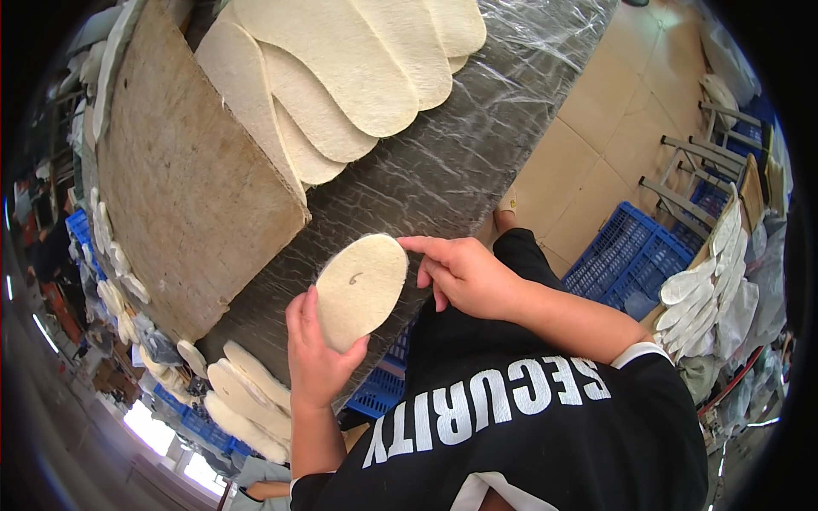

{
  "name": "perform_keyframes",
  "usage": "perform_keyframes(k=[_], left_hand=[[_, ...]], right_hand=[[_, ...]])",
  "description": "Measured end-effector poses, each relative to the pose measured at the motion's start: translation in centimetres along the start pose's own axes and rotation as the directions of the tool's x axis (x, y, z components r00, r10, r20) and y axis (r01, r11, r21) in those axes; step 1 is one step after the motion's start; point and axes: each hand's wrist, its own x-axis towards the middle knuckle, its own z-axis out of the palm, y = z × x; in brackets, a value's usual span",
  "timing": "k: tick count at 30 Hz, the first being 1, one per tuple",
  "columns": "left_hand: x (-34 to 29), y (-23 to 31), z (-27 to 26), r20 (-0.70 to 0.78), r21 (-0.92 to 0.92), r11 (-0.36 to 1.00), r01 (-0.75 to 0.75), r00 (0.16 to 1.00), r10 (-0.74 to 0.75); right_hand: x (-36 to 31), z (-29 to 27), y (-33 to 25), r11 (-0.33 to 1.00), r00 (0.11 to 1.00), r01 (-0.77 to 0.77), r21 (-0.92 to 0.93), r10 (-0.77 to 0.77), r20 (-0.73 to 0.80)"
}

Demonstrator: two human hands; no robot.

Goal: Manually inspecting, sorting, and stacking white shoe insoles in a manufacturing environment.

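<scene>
Above the table edge, in front of my body, is a cream fuzzy insole (371, 289) with a small dark handwritten mark in its middle. My left hand (319, 351) grips its lower left end, fingers along the left edge and thumb at the bottom. The stretched index finger of my right hand (467, 274) reaches the insole's upper right edge; the other fingers are loosely bent and hold nothing. Beyond lies a fanned row of larger cream insoles (341, 72), overlapping each other on the plastic-covered table (409, 170).
A worn brown board (187, 179) lies left of the insole row. More insoles (247, 400) are piled at the lower left. On the tiled floor (588, 145) to the right stand blue crates (626, 264), metal-legged stools (686, 183) and another insole stack (703, 289).
</scene>
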Motion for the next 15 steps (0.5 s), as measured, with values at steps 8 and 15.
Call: perform_keyframes(k=[8, 15], left_hand=[[0.0, -0.1, 0.3, -0.009, 0.01, 1.0, 0.03, 1.0, -0.03], [0.2, -0.2, -0.5, -0.002, -0.088, 0.996, 0.023, 1.0, -0.023]], right_hand=[[0.1, 0.5, -2.3, 0.76, 0.939, 0.257, -0.597, -0.342, -0.032], [3.2, 1.7, -3.0, 0.35, 0.85, 0.504, -0.79, -0.36, 0.384]])
